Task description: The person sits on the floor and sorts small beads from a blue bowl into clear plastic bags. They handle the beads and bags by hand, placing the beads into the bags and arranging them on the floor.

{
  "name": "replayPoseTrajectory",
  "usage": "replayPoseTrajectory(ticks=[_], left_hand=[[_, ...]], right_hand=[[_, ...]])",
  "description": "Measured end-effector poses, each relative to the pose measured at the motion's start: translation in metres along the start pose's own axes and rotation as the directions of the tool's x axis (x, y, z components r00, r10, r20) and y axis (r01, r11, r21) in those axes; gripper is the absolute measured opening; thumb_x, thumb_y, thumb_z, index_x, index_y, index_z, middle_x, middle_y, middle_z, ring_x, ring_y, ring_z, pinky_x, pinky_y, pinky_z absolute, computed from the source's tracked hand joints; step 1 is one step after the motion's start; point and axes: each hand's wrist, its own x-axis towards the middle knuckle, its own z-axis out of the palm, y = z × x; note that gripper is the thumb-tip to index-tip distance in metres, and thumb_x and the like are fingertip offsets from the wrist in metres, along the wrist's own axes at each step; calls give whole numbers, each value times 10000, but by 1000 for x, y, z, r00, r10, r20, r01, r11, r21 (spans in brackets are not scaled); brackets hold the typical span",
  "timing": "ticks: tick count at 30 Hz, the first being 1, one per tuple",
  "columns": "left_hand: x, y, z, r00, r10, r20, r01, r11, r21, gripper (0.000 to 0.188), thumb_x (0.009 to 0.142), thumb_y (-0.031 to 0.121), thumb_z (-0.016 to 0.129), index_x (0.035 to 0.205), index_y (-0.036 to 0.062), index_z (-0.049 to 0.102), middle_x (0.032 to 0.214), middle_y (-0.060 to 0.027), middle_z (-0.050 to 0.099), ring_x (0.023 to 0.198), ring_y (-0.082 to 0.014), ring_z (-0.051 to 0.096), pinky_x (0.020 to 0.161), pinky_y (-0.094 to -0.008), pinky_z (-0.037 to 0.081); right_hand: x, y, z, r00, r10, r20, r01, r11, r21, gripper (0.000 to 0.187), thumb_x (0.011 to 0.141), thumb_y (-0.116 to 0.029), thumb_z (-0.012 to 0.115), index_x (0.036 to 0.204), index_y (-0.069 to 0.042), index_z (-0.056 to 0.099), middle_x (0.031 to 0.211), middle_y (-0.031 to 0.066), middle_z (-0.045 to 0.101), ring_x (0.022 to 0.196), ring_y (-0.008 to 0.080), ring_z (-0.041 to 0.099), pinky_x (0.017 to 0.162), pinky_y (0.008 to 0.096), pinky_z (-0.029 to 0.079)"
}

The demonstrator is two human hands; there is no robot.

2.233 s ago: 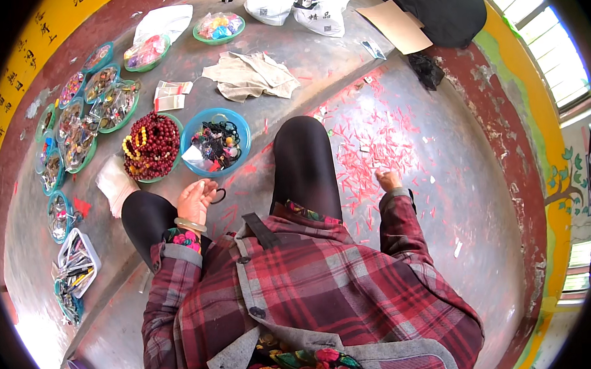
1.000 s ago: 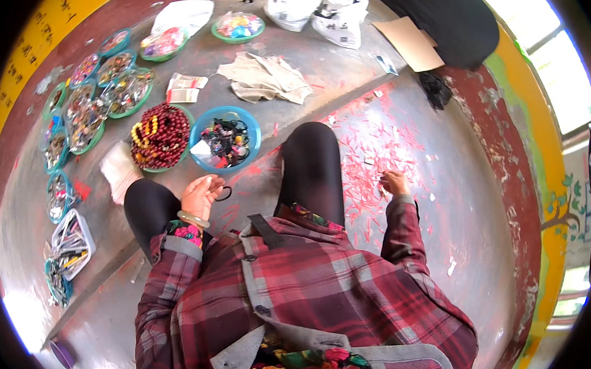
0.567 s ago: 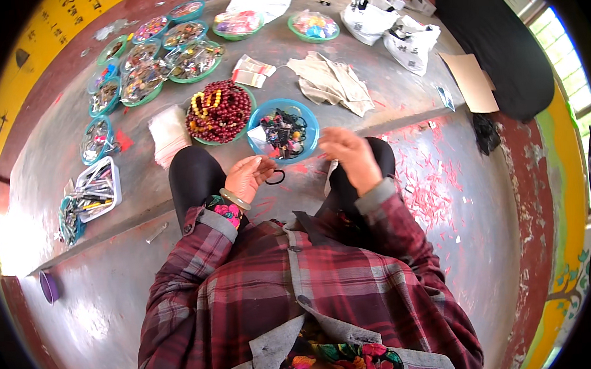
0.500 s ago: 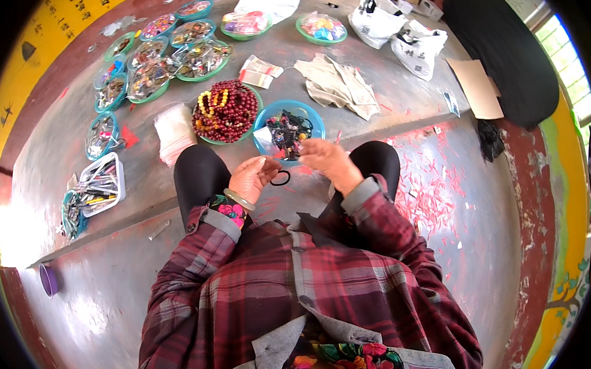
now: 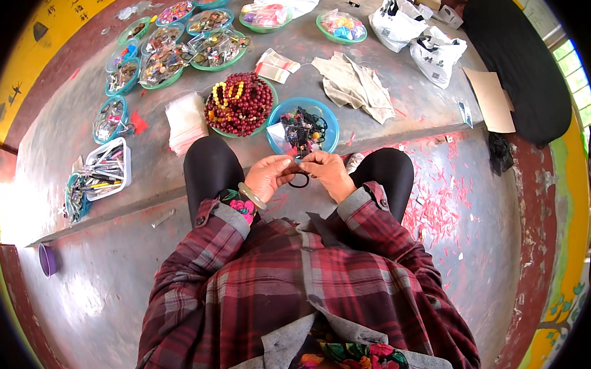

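Between my knees my hands meet fingertip to fingertip. My left hand (image 5: 267, 178) is closed in a pinch on a black loop (image 5: 300, 184), like a hair tie, which hangs just below the fingers. My right hand (image 5: 330, 174) pinches right against the left fingertips; what lies in its grip is too small to make out. Just beyond the hands, a blue basin (image 5: 333, 130) holds tangled black loops (image 5: 304, 126) with small coloured pieces, and a clear packet at its left side. A green basin (image 5: 274, 97) of dark red bead strings (image 5: 255, 110) stands beside it.
A stack of clear bags (image 5: 186, 122) and a beige cloth (image 5: 354, 88) lie on the raised ledge. Several basins of trinkets (image 5: 218, 49) stand farther left, near a white tray of pens (image 5: 126, 168). White plastic bags (image 5: 438, 55) sit at the right. Red scraps (image 5: 437, 204) litter the floor.
My right hand has come from above the blue basin down to the left fingertips and closed in a pinch. The left hand still holds the black loop. The whole view has shifted slightly.
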Motion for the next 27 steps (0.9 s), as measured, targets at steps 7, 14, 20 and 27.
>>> replayPoseTrajectory(ticks=[7,14,20,27], left_hand=[[0,-3,-1,999,-24,-36,29,989,148,191,863,93,526,1006,-29,560,933,-108,624,821,-165,612,727,-259,512],[-5,0,6,999,-37,0,37,985,169,205,882,124,500,1008,-25,563,914,-106,623,824,-171,612,727,-266,512],[-4,2,3,997,-62,42,56,989,137,226,899,147,474,1020,-21,566,993,-146,615,896,-231,615,747,-278,509],[-4,-1,-2,997,-55,58,51,997,58,253,897,157,468,1039,-36,550,991,-171,612,896,-256,615,754,-288,510]], right_hand=[[-1,-2,0,998,52,40,-51,998,-28,141,768,-100,623,849,14,616,737,7,594,641,65,505,567,204,393],[-6,-12,4,995,72,69,-72,997,3,190,778,-75,605,939,26,620,788,29,620,672,74,537,591,199,418],[-6,-11,5,998,57,17,-57,998,-7,206,782,-32,590,976,22,631,826,36,632,676,73,545,602,204,437],[-6,-10,5,999,27,26,-26,999,-38,181,789,-38,570,947,9,645,768,15,618,638,54,505,581,192,393]])
